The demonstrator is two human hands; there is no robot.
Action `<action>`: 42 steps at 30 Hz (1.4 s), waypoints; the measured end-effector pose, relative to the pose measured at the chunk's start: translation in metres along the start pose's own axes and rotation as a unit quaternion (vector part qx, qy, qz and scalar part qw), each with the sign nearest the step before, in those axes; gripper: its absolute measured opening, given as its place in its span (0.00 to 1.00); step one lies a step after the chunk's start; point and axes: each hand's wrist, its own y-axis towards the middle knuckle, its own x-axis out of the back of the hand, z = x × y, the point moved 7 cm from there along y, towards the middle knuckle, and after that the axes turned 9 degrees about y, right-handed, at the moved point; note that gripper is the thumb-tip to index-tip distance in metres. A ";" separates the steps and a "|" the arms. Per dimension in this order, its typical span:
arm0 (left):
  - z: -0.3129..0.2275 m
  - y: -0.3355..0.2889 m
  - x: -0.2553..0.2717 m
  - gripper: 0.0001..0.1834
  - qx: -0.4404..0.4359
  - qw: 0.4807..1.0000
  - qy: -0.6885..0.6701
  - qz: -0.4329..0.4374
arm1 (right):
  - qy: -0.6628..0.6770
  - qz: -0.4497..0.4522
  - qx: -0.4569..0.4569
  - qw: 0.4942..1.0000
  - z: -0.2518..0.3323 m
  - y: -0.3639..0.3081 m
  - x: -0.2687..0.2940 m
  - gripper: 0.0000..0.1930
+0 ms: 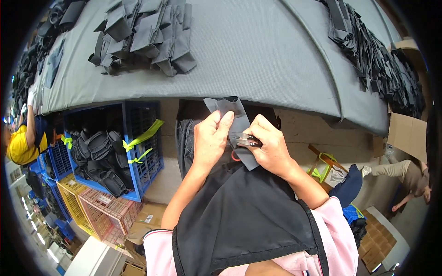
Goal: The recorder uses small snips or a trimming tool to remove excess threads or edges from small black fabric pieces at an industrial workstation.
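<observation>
A grey fabric piece (238, 122), folded into a strip, is held up in front of me just off the table's near edge. My left hand (209, 140) is closed on it, pinching it between thumb and fingers. Black-handled thread snips (248, 140) are gripped in my right hand (269, 145), their metal blades against the strip. A red-orange loop (235, 156) shows just below the blades. A black apron (244, 216) covers my front. Sewn grey fabric pieces (152, 37) lie piled on the cloth-covered table (248, 64) ahead to the left.
Another long fabric pile (377, 69) runs along the table's right side. At left stand a blue crate (149, 156) of black goods and a pink crate (108, 209). A person in yellow (27, 142) is far left. A stool (324, 168) and another person (410, 177) are at right.
</observation>
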 end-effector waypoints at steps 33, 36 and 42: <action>-0.141 0.180 0.159 0.17 -0.302 0.838 0.441 -0.111 | 0.199 -0.167 -0.275 0.926 -0.090 -0.067 0.085 0.17; -0.111 0.180 0.153 0.10 -0.357 0.797 0.475 -0.110 | 0.220 -0.220 -0.256 0.915 -0.093 -0.053 0.117 0.17; -0.144 0.139 0.156 0.09 -0.247 0.820 0.483 -0.181 | 0.011 -0.366 -0.067 0.928 -0.096 0.002 0.254 0.08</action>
